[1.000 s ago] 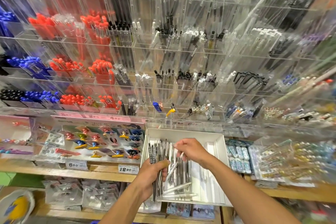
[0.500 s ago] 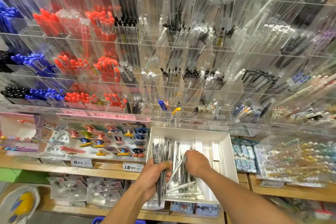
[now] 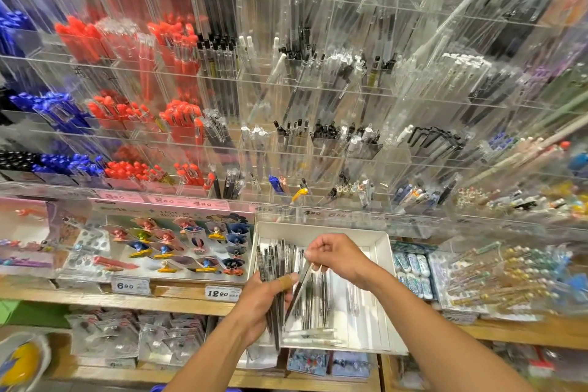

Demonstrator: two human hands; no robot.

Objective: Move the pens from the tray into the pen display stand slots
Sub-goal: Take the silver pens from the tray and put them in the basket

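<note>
- A person's left hand (image 3: 261, 304) grips a bundle of pens (image 3: 276, 267) upright over the left side of a white tray (image 3: 386, 267), fingers curled round the barrels and the thumb (wrapped in a tan plaster) pressed across the front.
- The right hand (image 3: 334, 256) hovers above the middle of the tray, fingertips drawn together and pinching the top end of a single pen (image 3: 300, 285) that slants down toward the bundle; its lower end lies just beside the left hand.
- More loose pens (image 3: 313, 332) lie in the bottom of the tray, some flat along its near edge, others lengthwise under the right hand.
- The tray sits on a wooden shelf (image 3: 178, 299) directly below a clear pen display stand (image 3: 318, 99), whose tiers of slots hold red, blue, black and transparent pens (the right side of the stand is too blurred to sort).
- Left of the tray, a card of small coloured toys (image 3: 178, 242) rests on the same shelf, with price tags (image 3: 222, 293) fixed to the shelf's front edge.
- Right of the tray stand packs of white erasers (image 3: 412, 270), touching or nearly touching the tray wall.
</note>
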